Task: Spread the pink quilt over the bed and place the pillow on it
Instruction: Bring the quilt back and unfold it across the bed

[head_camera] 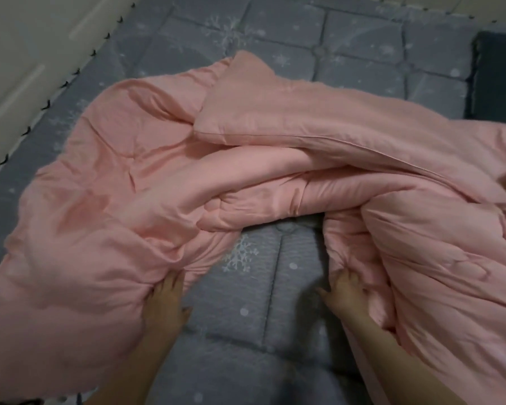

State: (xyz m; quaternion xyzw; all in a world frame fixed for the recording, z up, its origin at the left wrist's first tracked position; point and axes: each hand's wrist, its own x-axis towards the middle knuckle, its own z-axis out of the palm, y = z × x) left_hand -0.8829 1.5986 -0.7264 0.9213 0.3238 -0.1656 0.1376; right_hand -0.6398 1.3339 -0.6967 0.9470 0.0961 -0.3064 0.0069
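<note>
1. Fingers (170, 283) of the left hand (165, 302) dug into a fold of the pink quilt (275, 135), gripping it.
2. Right hand (345, 293) likewise clutched the quilt's bunched edge.
3. It lay crumpled across the grey snowflake bed (275, 287).
4. At the far right sat a dark pillow (497, 77).

Pink quilt (164, 159), soft and puffy, stitched in padded sections. Bunched and crumpled across the middle of the bed (362, 39), not spread flat. One flap folded back over itself along a piped edge, running from centre toward the right. Left part lying flatter, reaching toward the wall-side edge of the bed. Near edge parted into two gathered lobes with a bare strip of grey snowflake-patterned mattress cover between them. Dark pillow-like shape (500, 77) at far right, partly cut off.
</note>
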